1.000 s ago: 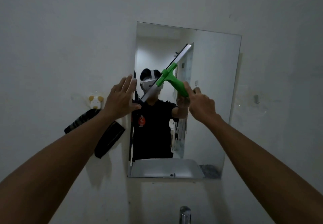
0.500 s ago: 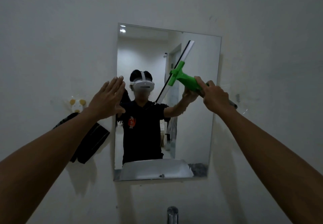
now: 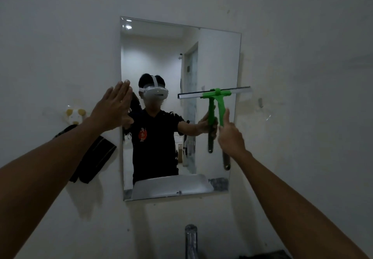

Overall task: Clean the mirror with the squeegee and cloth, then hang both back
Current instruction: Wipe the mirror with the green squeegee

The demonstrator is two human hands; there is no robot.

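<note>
A frameless mirror (image 3: 214,56) hangs on the white wall. My right hand (image 3: 231,137) grips the green handle of the squeegee (image 3: 221,105), whose blade lies level against the glass at the mirror's right side, about mid-height. My left hand (image 3: 114,107) is flat, fingers together and pointing up, at the mirror's left edge, holding nothing. A dark cloth (image 3: 91,161) hangs on the wall left of the mirror, below a small cream hook (image 3: 74,115).
A chrome tap (image 3: 190,240) rises at the bottom centre under the mirror. A small hook (image 3: 260,103) sits on the wall just right of the mirror. The mirror reflects a person in a headset and a sink.
My right hand has swung the squeegee from a steep diagonal to level and moved it to the mirror's right side. My left hand stays at the left edge.
</note>
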